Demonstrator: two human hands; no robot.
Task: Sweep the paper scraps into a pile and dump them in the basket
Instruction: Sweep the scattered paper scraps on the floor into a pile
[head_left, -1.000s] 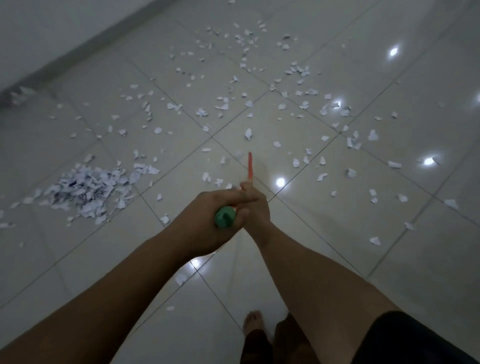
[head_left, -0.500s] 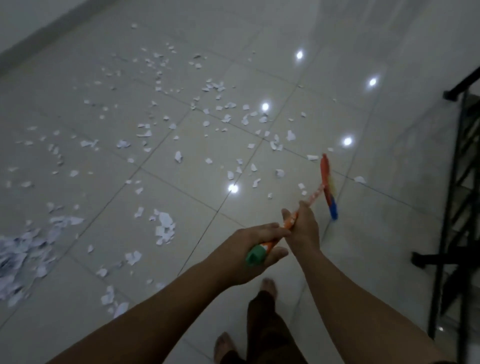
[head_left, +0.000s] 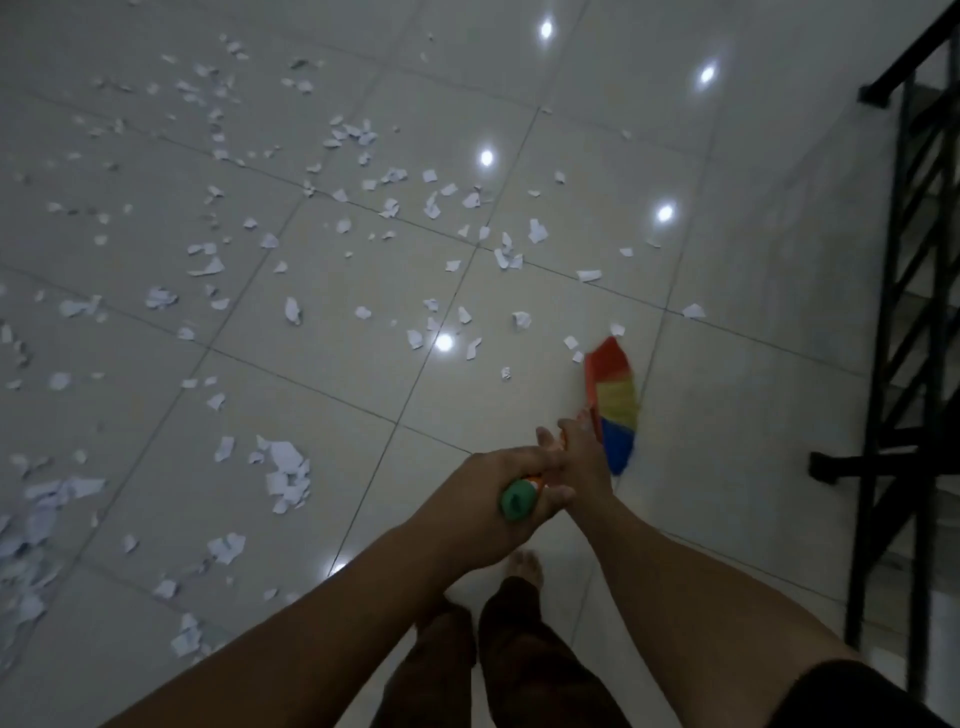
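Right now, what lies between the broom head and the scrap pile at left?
In the head view, loose scraps on floor tiles separate broom head and pile.

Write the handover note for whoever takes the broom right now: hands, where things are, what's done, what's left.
Left hand: grips the green top end of the broom.
Right hand: grips the handle just below the left.
Broom: its coloured head is low at the floor on the right, near the black railing.
Done: a partial pile lies at the left edge, with a small clump nearer the middle.
Left: many scraps are scattered across the tiles ahead. Sweep them left to the pile, then dump it all in the basket, which is not in view.
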